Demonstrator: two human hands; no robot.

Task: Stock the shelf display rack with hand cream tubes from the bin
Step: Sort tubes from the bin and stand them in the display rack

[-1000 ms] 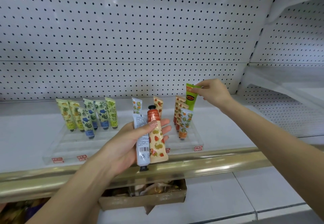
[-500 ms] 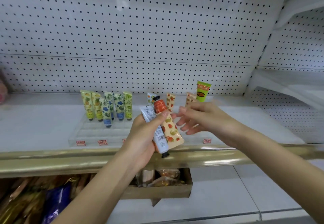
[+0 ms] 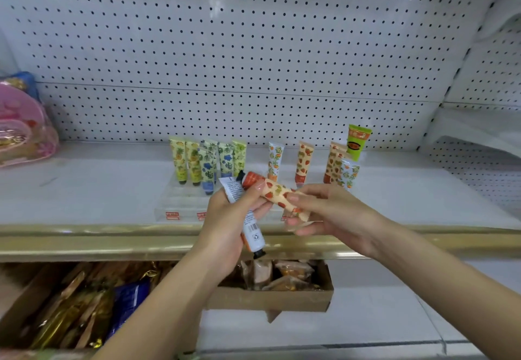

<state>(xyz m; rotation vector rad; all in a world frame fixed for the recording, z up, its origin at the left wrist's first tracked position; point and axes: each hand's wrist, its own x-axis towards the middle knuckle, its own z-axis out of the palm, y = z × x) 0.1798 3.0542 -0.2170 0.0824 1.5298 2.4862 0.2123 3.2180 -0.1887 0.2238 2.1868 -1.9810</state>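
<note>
"Strawberry tube (image 3: 277, 194): where is it seen?"

"It is held up in front of the shelf (image 3: 84, 190), between the two hands. It is tipped on a slant, with the orange cap up and to the left."

"How is it held?"

"The flat end is pinched by the thumb and fingers of the right hand (image 3: 332, 216). The cap end is touched by the thumb tip of the left hand (image 3: 225, 224)."

"Is something else held?"

"Yes. A white tube (image 3: 252, 231) is gripped in the curled left fingers, black cap down. It is crossed by the strawberry tube near the top."

"What is found behind the hands?"

"A clear rack (image 3: 180, 204) is set on the shelf. Yellow, blue and green tubes are stood up in it on the left, and orange ones on the right. A green tube (image 3: 357, 142) is stood at the back right corner."

"And the bin (image 3: 270, 299)?"

"It is placed under the shelf edge, below the hands. Small packs are seen inside it."
</note>
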